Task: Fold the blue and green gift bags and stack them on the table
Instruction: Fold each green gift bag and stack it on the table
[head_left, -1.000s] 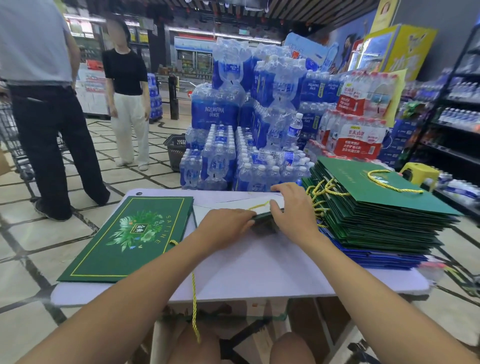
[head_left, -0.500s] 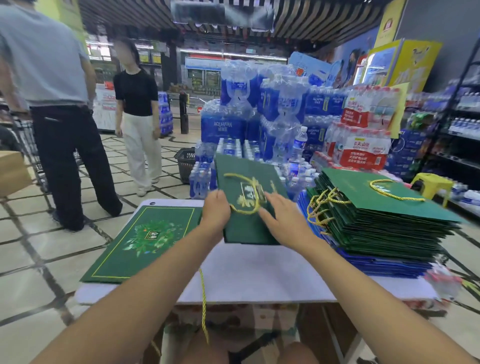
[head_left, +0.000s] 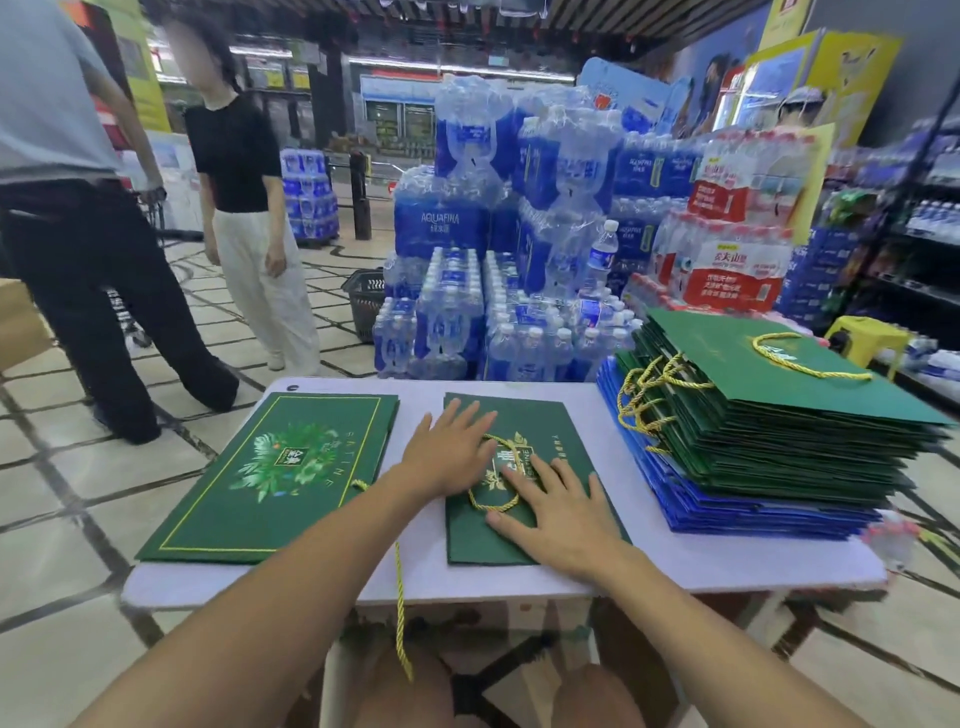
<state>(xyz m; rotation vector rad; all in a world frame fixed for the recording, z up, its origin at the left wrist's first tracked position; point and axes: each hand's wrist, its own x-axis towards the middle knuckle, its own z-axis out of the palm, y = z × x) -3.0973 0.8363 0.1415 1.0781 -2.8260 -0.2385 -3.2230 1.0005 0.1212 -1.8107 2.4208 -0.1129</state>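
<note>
Palms down, my left hand and right hand press with straight, spread fingers on the small green gift bag. It lies flat on the white bench, between a larger green bag at my left and the stack of folded green bags over blue bags at my right. Its gold cord handle loops between my hands.
</note>
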